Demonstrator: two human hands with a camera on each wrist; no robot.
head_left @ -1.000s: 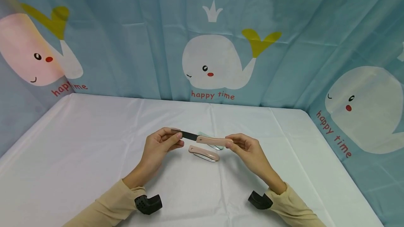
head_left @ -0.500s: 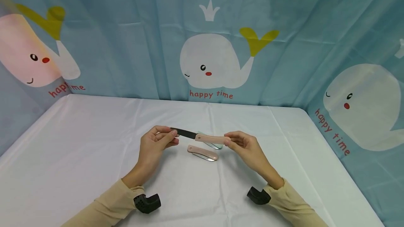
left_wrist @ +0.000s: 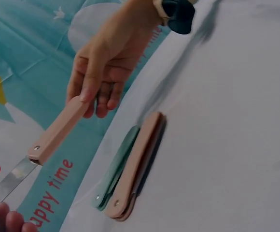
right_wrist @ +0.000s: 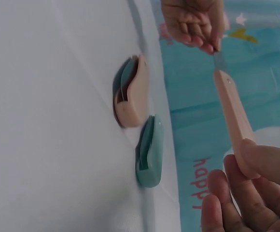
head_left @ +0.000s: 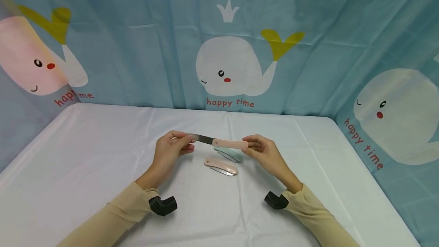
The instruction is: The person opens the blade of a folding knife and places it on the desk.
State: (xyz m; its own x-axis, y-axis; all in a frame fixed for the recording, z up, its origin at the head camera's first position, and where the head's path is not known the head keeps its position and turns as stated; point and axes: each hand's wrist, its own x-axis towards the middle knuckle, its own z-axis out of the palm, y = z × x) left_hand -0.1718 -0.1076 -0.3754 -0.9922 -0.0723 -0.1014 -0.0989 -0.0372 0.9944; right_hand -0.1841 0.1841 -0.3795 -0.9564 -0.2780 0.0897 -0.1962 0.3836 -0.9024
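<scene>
An unfolded folding knife (head_left: 230,144) with a pink handle is held above the table, its blade (head_left: 204,139) pointing left. My left hand (head_left: 167,151) pinches the blade near its tip, so the tip is hidden by the fingers. At the other side, the thumb and fingers of my right hand (head_left: 269,159) grip the handle's end. Below lie two folded knives: a pink folding knife (head_left: 222,166) nearer me, and a green folding knife (head_left: 229,154) just behind it. In the right wrist view, both folded knives show their blades tucked along the handles.
A white cloth (head_left: 103,155) covers the table. Blue curtains (head_left: 137,60) printed with whales stand behind it and along both sides. Black wrist-worn devices (head_left: 163,206) sit on the beige sleeves.
Both hands have lifted the unfolded knife a little, so the green knife beneath shows more fully. The blade now catches light and looks brighter. The two folded knives stay where they were.
</scene>
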